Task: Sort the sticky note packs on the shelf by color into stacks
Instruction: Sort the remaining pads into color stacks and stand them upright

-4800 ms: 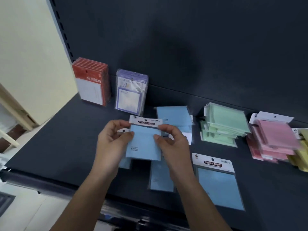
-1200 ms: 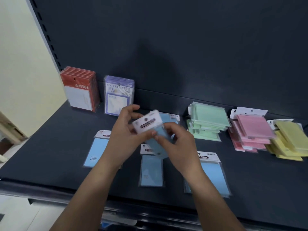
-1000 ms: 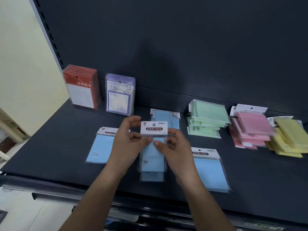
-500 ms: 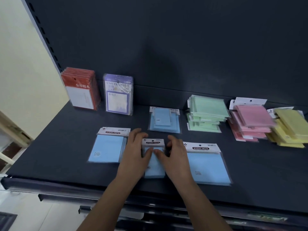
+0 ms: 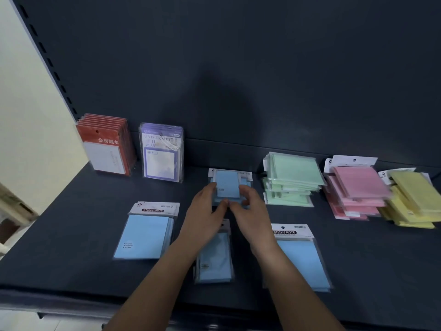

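Sticky note packs (image 5: 293,177) on dark shelf (image 5: 71,235), cream wall (image 5: 23,115) at left; my left hand (image 5: 205,213) and right hand (image 5: 253,211) clasp blue stack (image 5: 228,186).

Left hand (image 5: 205,217) and right hand (image 5: 253,217) moved from narrow blue pack (image 5: 215,258) to rear blue stack (image 5: 228,185).

The left hand (image 5: 205,216) and right hand (image 5: 253,211) are hiding the near edge of the back blue stack (image 5: 228,185). The yellow stack (image 5: 412,197) is running off frame right.
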{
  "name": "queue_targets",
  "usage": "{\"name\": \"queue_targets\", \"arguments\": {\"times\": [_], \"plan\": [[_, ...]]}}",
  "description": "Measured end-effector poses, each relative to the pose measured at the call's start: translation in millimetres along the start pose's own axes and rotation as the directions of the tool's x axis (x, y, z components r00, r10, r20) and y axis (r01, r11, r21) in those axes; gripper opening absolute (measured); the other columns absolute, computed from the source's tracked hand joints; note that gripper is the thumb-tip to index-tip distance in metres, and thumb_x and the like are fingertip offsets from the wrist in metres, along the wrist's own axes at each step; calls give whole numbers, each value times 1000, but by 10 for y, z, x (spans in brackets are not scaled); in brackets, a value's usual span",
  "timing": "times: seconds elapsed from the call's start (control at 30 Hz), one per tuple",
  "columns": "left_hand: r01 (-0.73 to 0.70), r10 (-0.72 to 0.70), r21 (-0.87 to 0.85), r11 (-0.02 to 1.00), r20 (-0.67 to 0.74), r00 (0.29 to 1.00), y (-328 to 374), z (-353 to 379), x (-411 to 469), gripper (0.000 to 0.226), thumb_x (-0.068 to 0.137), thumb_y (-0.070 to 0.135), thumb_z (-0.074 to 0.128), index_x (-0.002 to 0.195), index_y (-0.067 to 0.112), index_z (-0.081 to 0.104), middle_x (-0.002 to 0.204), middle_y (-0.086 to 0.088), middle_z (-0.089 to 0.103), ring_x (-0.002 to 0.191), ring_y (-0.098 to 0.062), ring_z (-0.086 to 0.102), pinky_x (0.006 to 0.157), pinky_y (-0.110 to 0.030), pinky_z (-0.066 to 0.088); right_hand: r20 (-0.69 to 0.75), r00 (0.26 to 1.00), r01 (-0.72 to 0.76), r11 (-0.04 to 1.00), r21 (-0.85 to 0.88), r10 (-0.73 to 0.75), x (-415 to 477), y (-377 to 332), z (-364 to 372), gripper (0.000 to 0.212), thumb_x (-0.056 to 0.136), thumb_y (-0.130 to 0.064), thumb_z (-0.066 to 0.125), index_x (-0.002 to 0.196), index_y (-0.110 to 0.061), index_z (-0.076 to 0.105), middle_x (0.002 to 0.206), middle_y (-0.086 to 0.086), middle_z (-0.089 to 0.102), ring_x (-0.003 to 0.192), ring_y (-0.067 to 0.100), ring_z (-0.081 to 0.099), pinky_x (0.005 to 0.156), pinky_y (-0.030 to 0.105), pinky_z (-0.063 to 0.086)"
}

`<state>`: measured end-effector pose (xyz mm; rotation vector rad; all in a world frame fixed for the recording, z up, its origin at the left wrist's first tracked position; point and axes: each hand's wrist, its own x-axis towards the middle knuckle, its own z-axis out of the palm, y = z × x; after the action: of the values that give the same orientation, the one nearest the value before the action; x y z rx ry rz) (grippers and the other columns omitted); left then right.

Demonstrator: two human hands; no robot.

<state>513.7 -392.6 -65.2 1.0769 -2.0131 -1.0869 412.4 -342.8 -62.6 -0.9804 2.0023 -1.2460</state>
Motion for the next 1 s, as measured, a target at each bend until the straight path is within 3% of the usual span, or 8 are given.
{"name": "queue_targets", "arguments": {"times": [0.17, 0.33, 0.43, 0.5, 0.7, 0.8, 0.9, 1.0], "plan": [[81, -117, -189, 979, -187, 975, -15, 51, 40, 15, 87, 16, 63, 99, 21, 57, 93, 7, 62, 86, -7, 58, 73, -12, 43, -90, 996, -1, 972, 234, 23, 2, 13, 4, 28, 87, -5, 58, 110, -20, 55, 103, -11, 56, 90, -2, 53, 69, -1, 40], [201, -357, -529, 825, -210, 910, -12, 70, 95, 20, 80, 6, 69, 85, 22, 58, 86, -2, 62, 77, -14, 59, 73, -24, 49, -117, 992, -17, 970, 244, 47, -30, -7, 0, 26, 84, -2, 59, 106, -16, 56, 95, -4, 58, 89, 10, 55, 82, 17, 44], [280, -491, -692, 665, -123, 862, -10, 62, 127, 25, 79, 1, 69, 89, 19, 54, 85, -1, 59, 72, -13, 58, 65, -23, 48, -89, 993, -56, 959, 277, 83, -50, -2, -20, 26, 84, -2, 60, 103, -19, 56, 91, -2, 56, 80, 4, 53, 69, 7, 42], [329, -538, -725, 605, -68, 840, -24, 40, 135, 25, 80, 0, 67, 93, 15, 52, 83, -1, 58, 67, -12, 57, 60, -21, 46, -64, 989, -106, 935, 338, 135, -62, 2, -34, 25, 84, -2, 60, 104, -17, 57, 87, -2, 57, 75, 4, 53, 65, 10, 42], [410, -533, -725, 553, 70, 843, 42, -77, 51, 23, 81, 4, 66, 99, 9, 54, 70, -4, 59, 58, -13, 53, 55, -25, 44, 44, 987, -156, 828, 538, 157, -166, -59, -57, 23, 87, 0, 59, 103, -15, 53, 68, -5, 66, 50, 0, 55, 47, 14, 41], [353, -499, -745, 565, 33, 866, 113, -148, -23, 19, 82, 7, 67, 98, 11, 57, 85, -8, 64, 69, -16, 61, 60, -27, 51, 111, 992, -117, 817, 565, 65, -236, -107, -99, 31, 87, 4, 54, 108, -19, 53, 70, -8, 70, 57, 2, 61, 47, 15, 44], [303, -433, -741, 599, 19, 901, 172, -211, -125, 11, 84, 7, 64, 92, 13, 60, 83, -3, 66, 67, -10, 63, 56, -19, 52, 196, 981, -112, 850, 514, 11, -325, -138, -134, 44, 86, 5, 51, 109, -32, 51, 88, -9, 71, 71, 3, 66, 51, 17, 47], [232, -372, -737, 635, -28, 928, 173, -256, -234, 15, 85, 3, 61, 93, 15, 62, 84, 2, 68, 67, -2, 65, 58, -15, 52, 235, 972, -110, 882, 457, -1, -405, -131, -152, 45, 87, 2, 50, 107, -38, 50, 86, -10, 70, 73, 6, 64, 49, 20, 45]]}}
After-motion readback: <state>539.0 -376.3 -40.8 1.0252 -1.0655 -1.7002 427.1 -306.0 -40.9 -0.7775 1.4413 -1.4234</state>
